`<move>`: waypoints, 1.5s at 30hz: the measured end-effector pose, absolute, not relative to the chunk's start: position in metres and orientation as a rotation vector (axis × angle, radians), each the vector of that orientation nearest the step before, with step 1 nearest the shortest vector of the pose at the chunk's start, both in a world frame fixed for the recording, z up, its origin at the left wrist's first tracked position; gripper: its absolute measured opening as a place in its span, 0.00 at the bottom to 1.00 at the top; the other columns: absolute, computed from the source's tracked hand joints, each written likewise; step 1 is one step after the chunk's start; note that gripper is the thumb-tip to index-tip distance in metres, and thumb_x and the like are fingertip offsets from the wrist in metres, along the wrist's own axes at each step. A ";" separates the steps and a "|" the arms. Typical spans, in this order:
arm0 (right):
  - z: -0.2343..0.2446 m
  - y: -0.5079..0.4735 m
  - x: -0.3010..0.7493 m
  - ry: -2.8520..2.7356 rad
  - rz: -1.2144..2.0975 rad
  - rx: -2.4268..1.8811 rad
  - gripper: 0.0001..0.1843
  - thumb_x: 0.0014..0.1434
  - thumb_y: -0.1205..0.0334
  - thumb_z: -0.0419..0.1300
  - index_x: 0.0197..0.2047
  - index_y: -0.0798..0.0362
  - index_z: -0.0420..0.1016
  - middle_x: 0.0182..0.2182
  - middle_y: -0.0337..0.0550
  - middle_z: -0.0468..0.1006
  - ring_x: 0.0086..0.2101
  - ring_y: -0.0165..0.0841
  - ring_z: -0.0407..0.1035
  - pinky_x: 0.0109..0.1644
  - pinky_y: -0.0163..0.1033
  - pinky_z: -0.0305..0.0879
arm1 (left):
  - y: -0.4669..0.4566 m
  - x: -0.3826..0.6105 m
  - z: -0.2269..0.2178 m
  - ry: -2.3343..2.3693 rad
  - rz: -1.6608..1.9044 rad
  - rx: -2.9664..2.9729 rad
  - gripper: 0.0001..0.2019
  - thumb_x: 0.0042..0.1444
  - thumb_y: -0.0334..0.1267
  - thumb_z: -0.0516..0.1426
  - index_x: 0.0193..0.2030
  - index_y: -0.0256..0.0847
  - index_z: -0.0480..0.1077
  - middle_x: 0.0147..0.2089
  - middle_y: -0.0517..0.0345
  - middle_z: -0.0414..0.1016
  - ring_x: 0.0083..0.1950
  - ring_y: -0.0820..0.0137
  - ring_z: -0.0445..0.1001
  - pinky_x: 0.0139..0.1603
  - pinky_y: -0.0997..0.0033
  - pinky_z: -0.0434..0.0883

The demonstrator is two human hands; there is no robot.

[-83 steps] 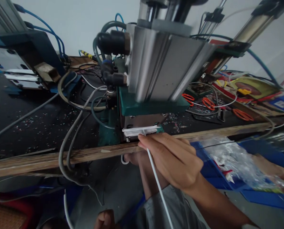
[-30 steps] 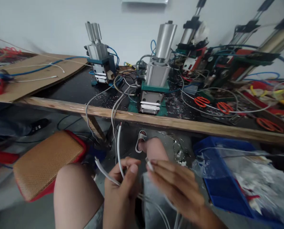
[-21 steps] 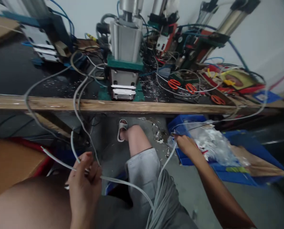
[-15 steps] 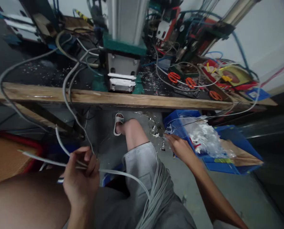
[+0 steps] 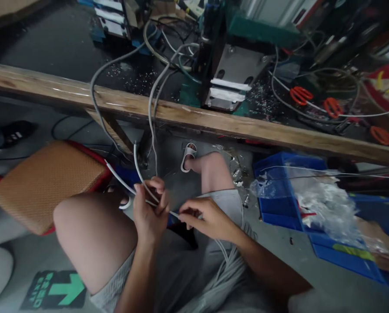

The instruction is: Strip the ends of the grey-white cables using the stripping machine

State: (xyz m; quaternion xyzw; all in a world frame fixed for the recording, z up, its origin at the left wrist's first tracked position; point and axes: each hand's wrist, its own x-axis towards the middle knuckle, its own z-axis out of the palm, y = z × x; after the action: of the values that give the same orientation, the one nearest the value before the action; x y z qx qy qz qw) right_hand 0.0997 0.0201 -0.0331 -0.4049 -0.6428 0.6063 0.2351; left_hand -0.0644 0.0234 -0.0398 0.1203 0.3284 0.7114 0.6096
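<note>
My left hand (image 5: 149,209) is closed on white cables (image 5: 137,171) whose cut ends stick up and to the left, above my left knee. My right hand (image 5: 203,218) pinches one of these cables just to the right of the left hand; whether it also holds a small part is hidden. A bundle of white cables (image 5: 220,274) lies across my lap. On the bench above stands a pneumatic press (image 5: 230,82) with white jaws at its front.
A wooden bench edge (image 5: 279,132) runs across the view. Orange scissors (image 5: 300,94) lie on the bench at right. A blue bin (image 5: 281,200) holds a clear bag of white parts (image 5: 325,206). A red stool with a woven seat (image 5: 47,180) stands at left.
My right hand came back from the blue bin to the cable at my lap, meeting the left hand. The view swung down and left; 2.8 s ago the right hand held a cable at the press.
</note>
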 end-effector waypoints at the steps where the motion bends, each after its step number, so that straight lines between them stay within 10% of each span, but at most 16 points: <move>1: -0.037 0.022 0.089 -1.677 1.730 -1.131 0.14 0.66 0.53 0.62 0.36 0.56 0.77 0.22 0.37 0.76 0.23 0.27 0.71 0.28 0.30 0.66 | 0.024 -0.067 -0.041 0.766 1.662 0.286 0.20 0.54 0.54 0.66 0.31 0.36 0.75 0.31 0.63 0.65 0.18 0.85 0.55 0.15 0.82 0.58; 6: -0.057 0.016 0.076 -1.413 1.671 -1.275 0.12 0.63 0.54 0.61 0.37 0.56 0.72 0.20 0.33 0.71 0.19 0.26 0.66 0.23 0.28 0.64 | 0.021 -0.072 -0.052 1.035 1.531 0.574 0.18 0.51 0.46 0.69 0.44 0.40 0.76 0.39 0.56 0.73 0.43 0.66 0.75 0.45 0.66 0.76; 16: -0.062 0.017 0.087 -1.247 1.366 -1.360 0.10 0.62 0.54 0.60 0.36 0.53 0.69 0.28 0.39 0.74 0.29 0.29 0.70 0.31 0.31 0.68 | 0.014 -0.061 -0.061 1.347 1.137 1.177 0.05 0.59 0.34 0.60 0.36 0.39 0.78 0.32 0.53 0.77 0.33 0.65 0.73 0.36 0.70 0.66; 20: -0.047 0.032 0.093 -1.164 1.542 -1.270 0.08 0.61 0.56 0.55 0.37 0.51 0.64 0.19 0.28 0.60 0.17 0.25 0.57 0.20 0.29 0.61 | 0.015 -0.063 -0.058 1.200 1.273 0.870 0.07 0.61 0.37 0.57 0.32 0.40 0.72 0.27 0.58 0.70 0.30 0.67 0.72 0.32 0.70 0.69; 28: 0.025 0.055 0.079 -1.282 1.470 -0.882 0.19 0.73 0.47 0.50 0.50 0.50 0.74 0.27 0.33 0.58 0.20 0.23 0.48 0.20 0.30 0.43 | 0.019 -0.092 -0.036 0.990 1.627 0.400 0.07 0.57 0.39 0.60 0.30 0.41 0.67 0.24 0.68 0.43 0.20 0.78 0.40 0.16 0.83 0.48; 36: -0.022 0.039 0.055 -1.963 1.634 -0.960 0.26 0.75 0.50 0.43 0.33 0.55 0.72 0.24 0.37 0.70 0.28 0.28 0.65 0.35 0.35 0.55 | 0.014 -0.084 -0.045 1.053 1.690 0.501 0.07 0.57 0.42 0.66 0.37 0.41 0.79 0.20 0.69 0.48 0.18 0.81 0.46 0.17 0.82 0.49; 45: -0.026 0.045 0.063 -2.022 1.804 -0.887 0.28 0.72 0.50 0.43 0.24 0.54 0.64 0.21 0.35 0.65 0.25 0.28 0.61 0.34 0.36 0.52 | 0.017 -0.090 -0.042 0.993 1.760 0.588 0.04 0.56 0.40 0.66 0.34 0.43 0.80 0.33 0.62 0.62 0.19 0.86 0.47 0.17 0.78 0.45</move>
State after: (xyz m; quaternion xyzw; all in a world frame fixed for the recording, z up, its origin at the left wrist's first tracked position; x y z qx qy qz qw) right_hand 0.0627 0.0453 -0.0255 -0.3077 -0.7017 0.6261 0.1448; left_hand -0.0901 0.0167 -0.0416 0.2426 0.4099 0.7262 0.4957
